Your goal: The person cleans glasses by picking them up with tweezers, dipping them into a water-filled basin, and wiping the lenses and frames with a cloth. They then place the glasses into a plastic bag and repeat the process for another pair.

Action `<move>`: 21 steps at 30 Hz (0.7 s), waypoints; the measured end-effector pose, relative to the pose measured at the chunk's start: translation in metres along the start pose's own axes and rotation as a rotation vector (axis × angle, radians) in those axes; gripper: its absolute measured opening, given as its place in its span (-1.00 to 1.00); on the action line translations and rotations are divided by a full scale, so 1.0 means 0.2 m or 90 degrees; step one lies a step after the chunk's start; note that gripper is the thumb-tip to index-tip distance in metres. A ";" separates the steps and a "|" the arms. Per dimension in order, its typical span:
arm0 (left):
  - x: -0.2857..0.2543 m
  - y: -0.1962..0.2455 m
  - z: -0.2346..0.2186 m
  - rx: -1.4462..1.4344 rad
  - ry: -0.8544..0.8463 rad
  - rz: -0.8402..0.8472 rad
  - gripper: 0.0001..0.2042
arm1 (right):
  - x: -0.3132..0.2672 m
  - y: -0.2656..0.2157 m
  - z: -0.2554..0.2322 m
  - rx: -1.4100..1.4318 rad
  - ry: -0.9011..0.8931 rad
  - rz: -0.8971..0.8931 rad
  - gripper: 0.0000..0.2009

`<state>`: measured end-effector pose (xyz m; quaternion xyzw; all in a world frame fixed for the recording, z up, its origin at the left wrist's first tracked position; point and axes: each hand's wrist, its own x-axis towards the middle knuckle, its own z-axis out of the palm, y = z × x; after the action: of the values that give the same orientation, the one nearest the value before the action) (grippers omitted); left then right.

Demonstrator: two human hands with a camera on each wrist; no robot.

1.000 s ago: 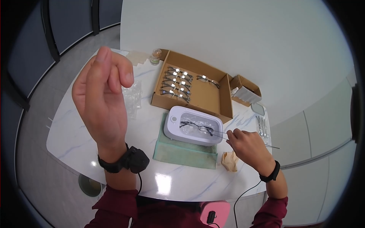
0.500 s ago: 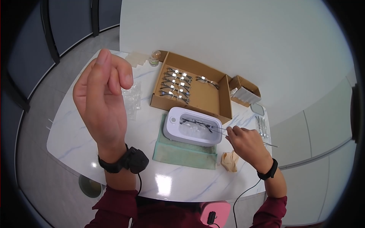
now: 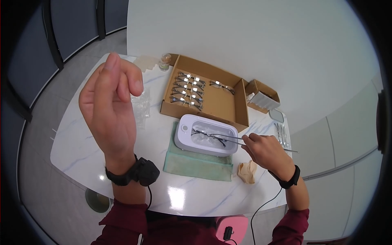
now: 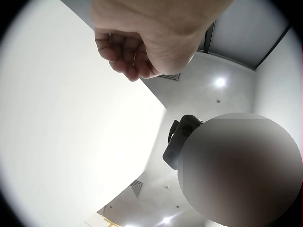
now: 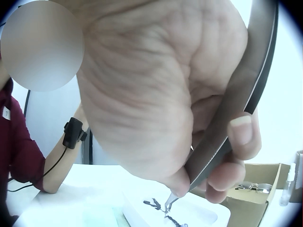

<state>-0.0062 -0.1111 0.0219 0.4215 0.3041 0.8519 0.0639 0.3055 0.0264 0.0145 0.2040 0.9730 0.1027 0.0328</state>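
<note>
My right hand (image 3: 267,152) grips long metal tweezers (image 5: 227,113). Their tips reach into the tub of a white ultrasonic cleaner (image 3: 185,143), at the middle of a pair of dark-framed glasses (image 3: 222,141) lying in the clear bubbly liquid. In the right wrist view the tips straddle the glasses (image 5: 177,222) near the bridge. My left hand (image 3: 110,104) is raised above the table's left side, palm inward, its fingers loosely curled with nothing between them. The left wrist view shows the same hand (image 4: 147,40) from below, against the ceiling.
Behind the cleaner stands a cardboard tray (image 3: 220,106) with several pairs of glasses (image 3: 188,90) in a column. A smaller box (image 3: 265,99) is at its right. A green cloth (image 3: 198,166) lies under the cleaner, a crumpled tan cloth (image 3: 247,171) beside it. A jar (image 3: 165,63) stands farther back.
The tweezers have moved left along the glasses, from the right lens area to the middle. The glasses have shifted a little in the tub. My left hand stays raised.
</note>
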 end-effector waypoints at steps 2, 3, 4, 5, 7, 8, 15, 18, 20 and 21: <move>0.00 0.00 0.00 0.004 0.000 -0.001 -0.58 | 0.01 0.01 0.02 -0.022 0.013 0.004 -0.81; 0.00 0.00 0.00 0.005 0.001 -0.003 -0.58 | 0.01 0.01 0.03 -0.043 0.025 0.007 -0.80; 0.00 0.00 0.00 0.007 0.003 -0.006 -0.58 | 0.01 0.01 0.04 -0.043 0.025 0.007 -0.80; 0.00 -0.01 0.00 0.008 0.003 -0.007 -0.58 | 0.00 0.01 0.06 -0.050 0.034 0.003 -0.80; 0.00 -0.02 -0.01 0.003 -0.002 0.003 -0.58 | -0.01 0.00 0.06 -0.056 0.040 -0.002 -0.79; 0.00 -0.02 0.00 0.004 -0.001 0.001 -0.58 | -0.02 -0.01 0.05 -0.047 0.018 -0.006 -0.79; -0.01 -0.02 0.02 0.007 -0.001 -0.001 -0.58 | -0.02 -0.01 -0.03 0.027 -0.046 -0.011 -0.82; -0.01 -0.01 0.03 0.004 -0.002 -0.005 -0.58 | 0.01 0.02 -0.01 0.038 -0.033 -0.009 -0.82; 0.00 -0.01 0.02 0.006 -0.001 -0.006 -0.58 | 0.02 0.05 0.02 0.032 -0.025 -0.008 -0.81; 0.00 -0.01 0.02 0.004 -0.002 -0.006 -0.58 | 0.02 0.06 0.03 0.027 -0.018 -0.007 -0.80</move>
<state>-0.0036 -0.1075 0.0220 0.4219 0.3085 0.8499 0.0670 0.3067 0.0394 0.0106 0.2009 0.9755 0.0788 0.0428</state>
